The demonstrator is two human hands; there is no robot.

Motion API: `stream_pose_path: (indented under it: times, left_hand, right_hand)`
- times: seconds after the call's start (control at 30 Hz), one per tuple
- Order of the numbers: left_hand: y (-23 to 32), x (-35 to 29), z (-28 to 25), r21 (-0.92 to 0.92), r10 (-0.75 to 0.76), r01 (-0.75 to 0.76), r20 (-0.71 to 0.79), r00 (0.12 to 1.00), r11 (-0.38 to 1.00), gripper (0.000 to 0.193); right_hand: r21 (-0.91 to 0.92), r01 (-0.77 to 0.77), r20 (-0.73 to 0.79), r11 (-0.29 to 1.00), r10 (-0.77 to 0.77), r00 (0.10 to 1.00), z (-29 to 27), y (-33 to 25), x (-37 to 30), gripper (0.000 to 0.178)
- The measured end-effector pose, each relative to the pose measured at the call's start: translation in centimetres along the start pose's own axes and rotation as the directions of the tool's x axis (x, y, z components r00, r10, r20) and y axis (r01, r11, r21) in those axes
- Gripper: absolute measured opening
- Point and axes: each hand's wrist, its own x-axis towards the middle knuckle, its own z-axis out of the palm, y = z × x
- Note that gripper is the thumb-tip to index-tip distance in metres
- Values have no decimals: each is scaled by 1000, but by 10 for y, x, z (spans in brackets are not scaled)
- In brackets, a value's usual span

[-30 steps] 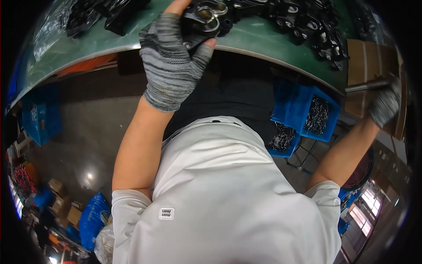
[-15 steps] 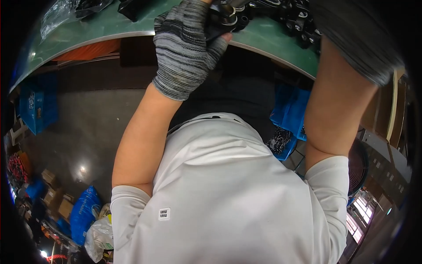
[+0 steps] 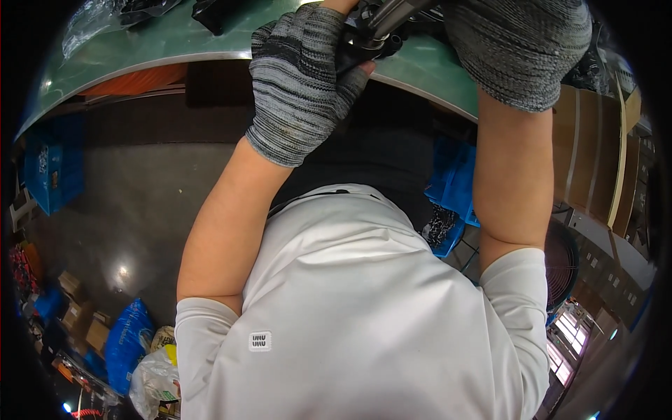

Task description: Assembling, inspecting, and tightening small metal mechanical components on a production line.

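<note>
My left hand (image 3: 297, 84), in a grey-and-black striped knit glove with bare fingertips, is closed around a black part (image 3: 360, 50) at the table's near edge. A small shiny metal ring shows on the part. From it a dark grey metal rod (image 3: 397, 15) slants up to the right, toward my right hand (image 3: 521, 52). That hand wears a matching glove and lies over the right side of the table; its fingers are hidden by the back of the hand and the upper picture edge. Whether it touches the rod cannot be made out.
The green tabletop (image 3: 150, 50) has a pale metal edge. Clear plastic wrapping (image 3: 87, 28) and a black piece (image 3: 208, 15) lie at the left. Blue bins (image 3: 451, 178) stand below the table at the right, near a fan (image 3: 560, 266). A cardboard box (image 3: 584, 150) is farther right.
My right hand has swung left and inward from the far right, now covering the pile of black parts there. The rod shows more fully. My left hand has barely shifted.
</note>
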Motion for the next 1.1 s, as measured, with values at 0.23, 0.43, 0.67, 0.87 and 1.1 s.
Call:
stream_pose_path:
  times: [0.23,0.43,0.67,0.87,1.1]
  left_hand:
    - [5,0,-6,-471,-229,181,-47,972,863,65]
    - [-5,-17,25,-312,-151,116,-90,984,943,77]
    - [-1,-12,25,-228,-139,101,-158,978,968,80]
    - [12,-30,16,-335,-207,168,-85,975,927,84]
    - [1,-18,21,-301,-172,133,-107,979,944,81]
  right_hand:
    - [34,174,223,984,-177,959,-1,17,-26,47]
    - [387,-89,255,918,-14,967,-14,-4,-12,43]
    - [932,-315,269,181,237,933,23,-12,-15,27]
    - [697,-506,354,508,370,859,-23,-48,3,22]
    - [419,-623,489,661,414,768,-12,-44,-4,23]
